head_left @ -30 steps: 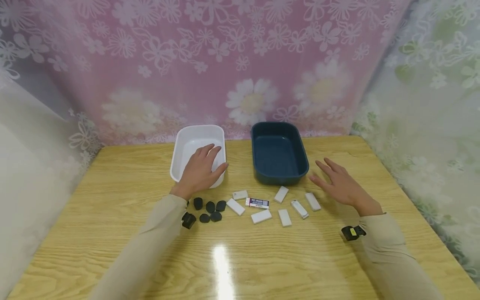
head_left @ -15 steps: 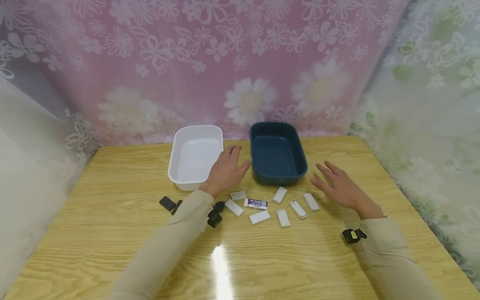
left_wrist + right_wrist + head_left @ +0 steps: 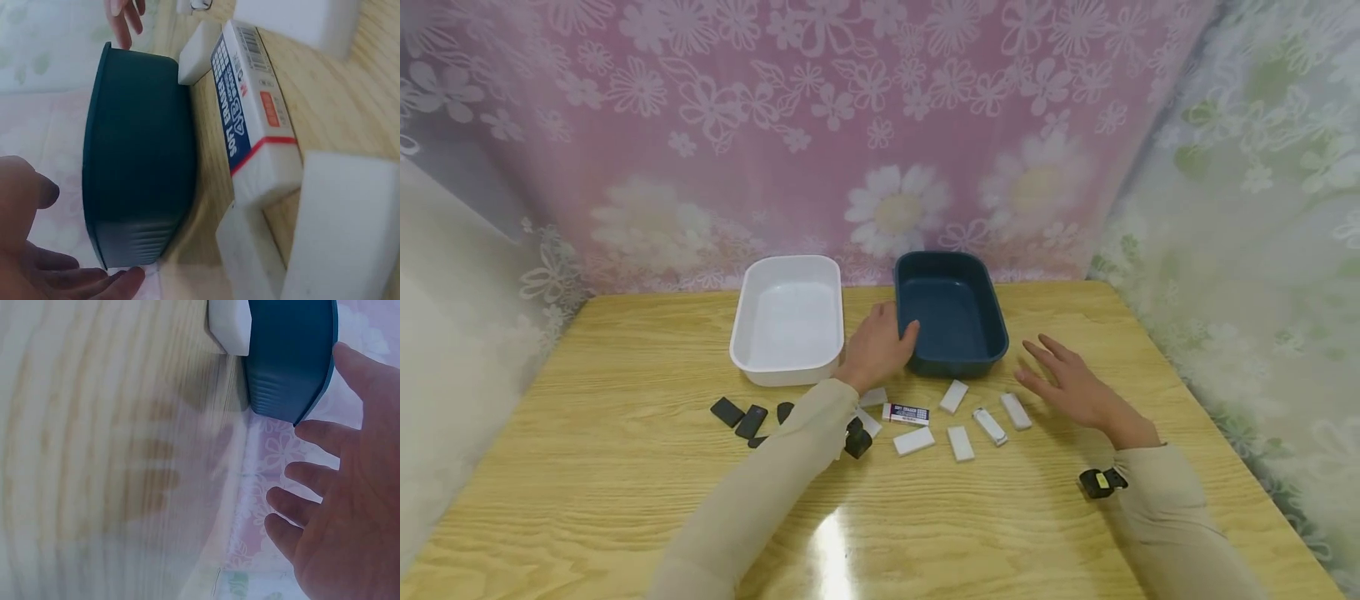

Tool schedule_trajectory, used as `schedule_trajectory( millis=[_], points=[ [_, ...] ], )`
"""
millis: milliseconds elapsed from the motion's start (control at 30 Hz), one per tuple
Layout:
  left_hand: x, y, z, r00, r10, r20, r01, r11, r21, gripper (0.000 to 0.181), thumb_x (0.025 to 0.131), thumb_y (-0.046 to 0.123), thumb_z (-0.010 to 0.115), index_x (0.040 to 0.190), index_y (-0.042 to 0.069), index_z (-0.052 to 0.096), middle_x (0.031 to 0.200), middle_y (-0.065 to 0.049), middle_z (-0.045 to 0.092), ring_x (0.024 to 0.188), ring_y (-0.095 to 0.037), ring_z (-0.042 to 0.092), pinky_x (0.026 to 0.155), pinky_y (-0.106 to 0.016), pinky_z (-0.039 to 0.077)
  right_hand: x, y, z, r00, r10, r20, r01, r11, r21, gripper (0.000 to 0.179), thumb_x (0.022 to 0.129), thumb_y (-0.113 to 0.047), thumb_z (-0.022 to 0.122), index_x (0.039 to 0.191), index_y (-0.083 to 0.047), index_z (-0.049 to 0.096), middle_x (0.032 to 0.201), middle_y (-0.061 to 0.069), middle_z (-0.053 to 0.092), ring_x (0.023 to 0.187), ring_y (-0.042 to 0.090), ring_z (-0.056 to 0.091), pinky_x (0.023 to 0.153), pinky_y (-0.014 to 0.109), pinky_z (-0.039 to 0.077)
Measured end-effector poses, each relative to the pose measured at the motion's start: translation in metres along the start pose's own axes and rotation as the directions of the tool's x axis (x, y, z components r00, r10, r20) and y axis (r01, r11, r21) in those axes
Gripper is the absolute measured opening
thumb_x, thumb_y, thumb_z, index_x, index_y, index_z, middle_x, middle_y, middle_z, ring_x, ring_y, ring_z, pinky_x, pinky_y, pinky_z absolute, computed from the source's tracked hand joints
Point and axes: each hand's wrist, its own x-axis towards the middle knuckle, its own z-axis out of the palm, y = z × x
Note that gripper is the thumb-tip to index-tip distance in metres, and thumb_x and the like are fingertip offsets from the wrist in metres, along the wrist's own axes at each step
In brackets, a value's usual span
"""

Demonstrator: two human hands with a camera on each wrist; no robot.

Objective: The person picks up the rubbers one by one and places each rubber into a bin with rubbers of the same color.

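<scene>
My left hand (image 3: 878, 342) is at the left side of the dark blue basin (image 3: 955, 368), its thumb over the rim and its fingers outside the near-left wall. In the left wrist view its fingers (image 3: 75, 278) are spread beside the basin's rim, and I cannot tell whether they touch it. My right hand (image 3: 1078, 390) hovers right of the same basin with fingers spread, holding nothing. Between the hands lie several white erasers (image 3: 961, 443) and one in a "SOFT ERASER" sleeve (image 3: 906, 414). My left forearm partly covers some of the erasers.
To the left of the blue basin stands a white basin (image 3: 787, 375). Several black pieces, among them a flat rectangular one (image 3: 727, 412), lie in front of it, some partly hidden by my left sleeve (image 3: 782, 475). A pink floral curtain (image 3: 737, 167) hangs behind the table.
My left hand has moved right from over the white basin to the blue basin's left side, uncovering black rectangular pieces. My right hand has stayed nearly in place. The view has shifted slightly.
</scene>
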Motion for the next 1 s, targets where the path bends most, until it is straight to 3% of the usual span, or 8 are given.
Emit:
schedule_trajectory(
  millis=[333, 567, 800, 933, 1000],
  points=[
    [0.022, -0.001, 0.02, 0.994, -0.108, -0.018, 0.106, 0.991, -0.076, 0.055, 0.1, 0.031, 0.045, 0.143, -0.002, 0.034, 0.138, -0.019, 0.044, 0.119, -0.032, 0.05, 0.095, -0.044, 0.043, -0.003, 0.002, 0.004, 1.0, -0.006, 0.007, 0.006, 1.0, -0.014, 0.069, 0.099, -0.044, 0.046, 0.148, 0.0, 0.028, 0.152, 0.029, 0.01, 0.135, 0.054, 0.01, 0.099, 0.07, 0.017],
    [0.032, 0.001, 0.023, 0.987, -0.157, -0.038, 0.155, 0.987, -0.04, 0.04, 0.095, 0.014, 0.05, 0.131, -0.001, 0.044, 0.114, -0.017, 0.058, 0.098, -0.032, 0.059, 0.082, -0.043, 0.049, -0.005, 0.006, 0.006, 1.0, -0.027, -0.003, 0.027, 0.999, -0.029, 0.067, 0.099, -0.043, 0.048, 0.148, 0.0, 0.029, 0.152, 0.029, 0.013, 0.135, 0.053, 0.013, 0.1, 0.068, 0.019],
    [0.037, 0.001, 0.025, 0.969, -0.234, 0.078, 0.244, 0.958, -0.151, 0.05, 0.093, 0.014, 0.046, 0.139, -0.001, 0.032, 0.082, -0.014, 0.061, 0.057, -0.027, 0.062, 0.063, -0.036, 0.05, -0.011, 0.004, 0.007, 0.998, -0.066, -0.001, 0.065, 0.996, -0.067, 0.059, 0.1, -0.036, 0.049, 0.141, 0.004, 0.039, 0.147, 0.031, 0.024, 0.131, 0.053, 0.02, 0.099, 0.067, 0.022],
    [0.044, -0.001, 0.025, 0.956, -0.254, 0.148, 0.281, 0.938, -0.203, 0.051, 0.094, 0.015, 0.045, 0.14, 0.0, 0.03, 0.079, -0.015, 0.06, 0.046, -0.026, 0.059, 0.049, -0.033, 0.049, -0.013, -0.004, 0.006, 0.994, -0.11, 0.002, 0.109, 0.989, -0.104, 0.048, 0.098, -0.027, 0.054, 0.132, 0.007, 0.05, 0.135, 0.031, 0.041, 0.121, 0.05, 0.037, 0.095, 0.063, 0.032],
    [0.047, -0.001, 0.025, 0.948, -0.262, 0.178, 0.296, 0.934, -0.2, 0.053, 0.094, 0.015, 0.045, 0.142, 0.0, 0.028, 0.074, -0.015, 0.06, 0.045, -0.026, 0.058, 0.045, -0.032, 0.047, -0.014, -0.01, 0.006, 0.996, -0.091, 0.012, 0.092, 0.988, -0.123, 0.045, 0.097, -0.028, 0.056, 0.129, 0.004, 0.054, 0.128, 0.026, 0.049, 0.11, 0.042, 0.049, 0.088, 0.056, 0.041]
  ],
)
